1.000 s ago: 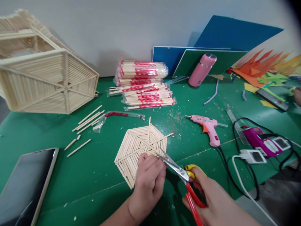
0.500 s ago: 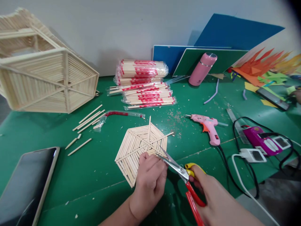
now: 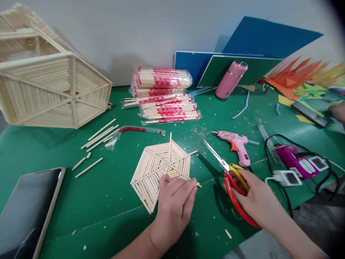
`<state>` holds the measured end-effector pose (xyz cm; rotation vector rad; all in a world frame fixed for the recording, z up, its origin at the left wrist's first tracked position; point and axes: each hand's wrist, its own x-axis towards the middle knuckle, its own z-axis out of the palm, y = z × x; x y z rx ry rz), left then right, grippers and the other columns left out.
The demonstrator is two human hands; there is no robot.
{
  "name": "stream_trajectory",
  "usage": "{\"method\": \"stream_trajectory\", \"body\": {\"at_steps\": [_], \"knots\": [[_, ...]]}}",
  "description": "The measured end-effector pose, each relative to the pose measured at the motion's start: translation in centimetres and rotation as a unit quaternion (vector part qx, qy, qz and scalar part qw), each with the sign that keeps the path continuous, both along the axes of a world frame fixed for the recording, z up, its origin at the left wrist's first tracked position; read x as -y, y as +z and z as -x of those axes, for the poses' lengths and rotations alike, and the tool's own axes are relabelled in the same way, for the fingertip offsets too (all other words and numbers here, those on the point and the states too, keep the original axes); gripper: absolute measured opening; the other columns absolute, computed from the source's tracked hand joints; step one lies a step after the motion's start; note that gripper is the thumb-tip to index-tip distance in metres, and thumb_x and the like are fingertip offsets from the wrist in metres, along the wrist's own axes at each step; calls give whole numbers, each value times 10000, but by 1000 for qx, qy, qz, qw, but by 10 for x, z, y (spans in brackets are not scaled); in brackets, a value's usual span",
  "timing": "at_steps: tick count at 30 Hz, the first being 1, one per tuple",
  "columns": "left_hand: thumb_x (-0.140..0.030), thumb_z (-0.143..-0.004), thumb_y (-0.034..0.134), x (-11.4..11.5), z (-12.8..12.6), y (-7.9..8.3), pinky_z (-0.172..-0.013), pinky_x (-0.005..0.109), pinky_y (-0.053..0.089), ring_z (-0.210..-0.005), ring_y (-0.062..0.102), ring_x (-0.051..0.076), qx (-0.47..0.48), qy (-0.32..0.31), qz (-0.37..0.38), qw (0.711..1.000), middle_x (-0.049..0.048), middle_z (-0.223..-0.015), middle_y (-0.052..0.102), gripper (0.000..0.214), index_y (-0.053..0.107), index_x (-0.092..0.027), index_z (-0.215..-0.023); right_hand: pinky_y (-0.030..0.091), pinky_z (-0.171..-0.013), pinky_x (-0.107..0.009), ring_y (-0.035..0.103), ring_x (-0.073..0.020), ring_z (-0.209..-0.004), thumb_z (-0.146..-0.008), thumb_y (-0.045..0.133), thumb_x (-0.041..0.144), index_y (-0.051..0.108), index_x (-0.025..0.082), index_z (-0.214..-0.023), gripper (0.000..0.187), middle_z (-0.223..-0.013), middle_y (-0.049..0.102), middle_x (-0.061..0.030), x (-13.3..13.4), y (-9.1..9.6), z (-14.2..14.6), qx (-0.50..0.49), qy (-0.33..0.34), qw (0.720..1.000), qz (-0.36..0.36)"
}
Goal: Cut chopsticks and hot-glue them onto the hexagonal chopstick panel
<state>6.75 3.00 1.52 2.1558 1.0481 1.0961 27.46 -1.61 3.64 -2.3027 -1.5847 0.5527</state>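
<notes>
A hexagonal panel of wooden chopsticks lies flat on the table, with a few stick ends jutting past its edge. My left hand is closed on its lower right part, fingertips pinching near a protruding stick end; the hand hides that corner. Apart from the panel, to its right, my right hand grips red-and-yellow-handled scissors. Their blades are together and point up and left, with nothing between them. A short cut stick piece rests on the table below the scissors.
A pink glue gun lies beyond the scissors, its cord running right near a purple power strip. Wrapped chopsticks, a pink bottle and a large stick structure stand behind. Loose sticks and a phone are left.
The scissors have moved right, away from the panel, and their blades have closed. A short stick piece now shows on the table at lower right. My left hand stays on the panel.
</notes>
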Motion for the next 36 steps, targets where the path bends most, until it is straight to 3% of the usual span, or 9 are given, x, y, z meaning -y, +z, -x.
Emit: {"method": "stream_trajectory", "body": {"at_steps": [3,8,11,13,17,21,26,31,36], "knots": [[-131,-805,500,0,0,-3,-715,333,303,-682,524,123,-31,20,-7,999,-3,-747,626,151,598,-191,-903,489,-754,-387,578,-249,-941,-708,536,397,520,185,-1079,427,-1083,576,-100,2,-11,-17,94,16,995,-38],[-176,-811,497,-1,1,-5,-712,359,290,-721,493,157,-110,32,-3,993,7,-738,604,134,624,-217,-817,474,-741,-430,566,-277,-915,-752,484,467,526,162,-1074,445,-1037,573,-120,7,-2,-21,163,26,981,-106],[-204,-799,516,0,3,-1,-697,366,293,-743,489,176,-154,23,0,988,15,-750,596,112,625,-222,-815,443,-810,-403,541,-241,-940,-779,503,379,545,184,-1030,320,-988,582,-91,3,9,-2,130,66,973,-179],[-239,-773,556,1,10,4,-698,372,308,-761,492,189,-165,26,-4,986,22,-765,592,93,620,-216,-837,440,-815,-354,542,-198,-913,-790,520,288,557,198,-988,221,-944,588,-67,-2,11,16,64,132,969,-200],[-176,-777,532,5,41,13,-712,370,357,-805,503,190,-156,71,-28,985,47,-845,578,139,591,-191,-902,448,-713,-298,528,-159,-822,-810,494,173,574,200,-977,187,-881,574,-51,-12,2,47,-41,267,948,-168],[-123,-780,507,18,77,8,-766,367,403,-902,503,196,-179,107,-31,977,79,-962,540,212,544,-168,-985,426,-644,-293,510,-155,-753,-823,473,169,609,205,-894,158,-825,567,-44,-18,-10,60,-61,346,926,-134],[-165,-796,495,31,90,-2,-849,450,380,-1044,450,252,-251,74,-30,965,114,-1115,503,280,507,-176,-1076,402,-647,-301,488,-156,-733,-836,458,184,621,193,-823,163,-775,556,-41,-23,-15,67,-35,365,923,-115],[-170,-797,496,27,88,-4,-847,458,369,-1018,477,255,-270,72,-38,959,78,-1035,577,171,601,-211,-925,394,-658,-303,472,-162,-746,-849,440,191,599,191,-822,161,-786,542,-38,-27,-13,72,-9,375,923,-83],[-212,-798,511,24,88,-1,-890,481,306,-1013,483,244,-260,86,-18,962,53,-1026,590,142,611,-234,-896,394,-667,-321,454,-168,-728,-858,411,180,565,175,-765,179,-760,535,-42,-27,-12,73,11,381,922,-66]]}}
